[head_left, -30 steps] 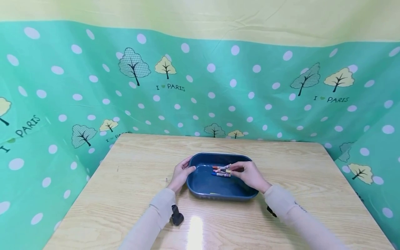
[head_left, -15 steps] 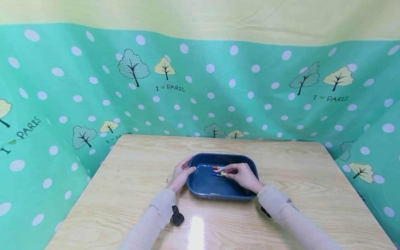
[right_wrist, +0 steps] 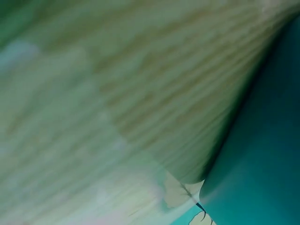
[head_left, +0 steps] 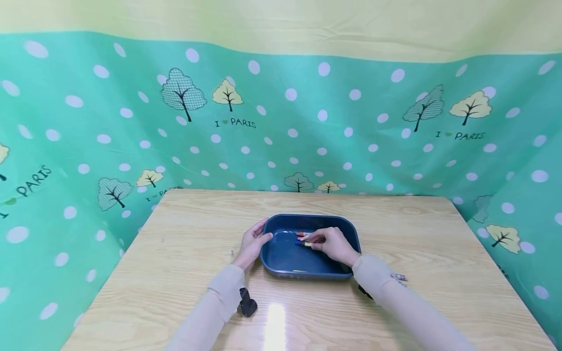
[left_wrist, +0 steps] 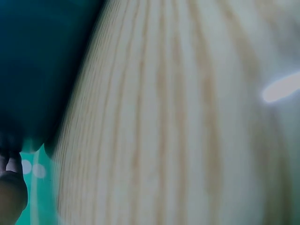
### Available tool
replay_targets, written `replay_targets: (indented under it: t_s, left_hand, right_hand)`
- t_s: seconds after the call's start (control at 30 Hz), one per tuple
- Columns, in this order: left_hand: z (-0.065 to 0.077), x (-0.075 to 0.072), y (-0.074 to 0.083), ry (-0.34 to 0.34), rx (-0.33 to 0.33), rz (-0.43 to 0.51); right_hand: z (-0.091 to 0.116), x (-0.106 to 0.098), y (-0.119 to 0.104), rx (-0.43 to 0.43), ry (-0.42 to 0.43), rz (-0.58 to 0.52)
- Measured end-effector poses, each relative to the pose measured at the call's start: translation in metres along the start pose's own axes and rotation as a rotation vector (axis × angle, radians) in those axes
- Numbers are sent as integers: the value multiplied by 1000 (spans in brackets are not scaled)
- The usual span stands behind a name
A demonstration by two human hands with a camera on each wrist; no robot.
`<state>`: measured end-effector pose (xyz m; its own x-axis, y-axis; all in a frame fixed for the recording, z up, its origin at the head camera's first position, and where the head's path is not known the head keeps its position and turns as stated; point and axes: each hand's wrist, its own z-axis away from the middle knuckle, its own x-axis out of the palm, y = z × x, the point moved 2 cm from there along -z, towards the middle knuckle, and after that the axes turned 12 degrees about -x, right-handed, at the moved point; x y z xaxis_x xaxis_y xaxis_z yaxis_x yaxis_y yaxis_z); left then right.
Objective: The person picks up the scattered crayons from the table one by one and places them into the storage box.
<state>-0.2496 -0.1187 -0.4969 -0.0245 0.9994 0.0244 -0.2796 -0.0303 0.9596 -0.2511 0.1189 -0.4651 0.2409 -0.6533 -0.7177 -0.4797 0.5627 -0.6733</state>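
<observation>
A dark blue plastic tub (head_left: 281,258) stands on the table, its left end gripped by my left hand (head_left: 253,243) with the thumb over the rim. In the left wrist view, fingers (left_wrist: 14,164) of that hand reach the tub's outer wall (left_wrist: 42,61). Inside the tub, my right hand (head_left: 334,244) pinches a yellowish crayon (head_left: 308,244) low over the floor. Close beside its fingertips are an orange-tipped crayon (head_left: 303,234) and a blue-tipped one (head_left: 298,243). The hand covers part of this small group. The right wrist view shows only the tub's outer side (right_wrist: 262,154) and blurred table.
A small patterned, crayon-like piece (head_left: 400,277) shows beside my right sleeve (head_left: 377,278). A thin yellow streak (head_left: 300,271) lies along the tub's near inner edge. Wood-grain table (head_left: 197,234) surrounds the tub, with a green dotted curtain (head_left: 272,112) behind.
My right hand has moved left and lower in the tub with the yellowish crayon, closer to the other crayons. More of the patterned piece shows beside my sleeve. The left hand keeps its grip.
</observation>
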Motion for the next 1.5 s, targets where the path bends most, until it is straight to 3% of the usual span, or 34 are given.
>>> replay_targets:
  t_s: [0.3, 0.57, 0.87, 1.23, 1.5]
  left_hand:
    - [1, 0, -2, -5, -13, 14]
    - [16, 3, 14, -31, -25, 11]
    - [4, 0, -3, -13, -12, 1]
    - [2, -1, 1, 7, 7, -3]
    - [0, 2, 0, 3, -5, -5]
  right_hand:
    - [1, 2, -1, -9, -24, 14]
    - [1, 4, 4, 29, -23, -15]
    - [4, 4, 0, 85, 2, -56]
    - [0, -7, -3, 68, 72, -132]
    - [15, -32, -10, 37, 85, -222]
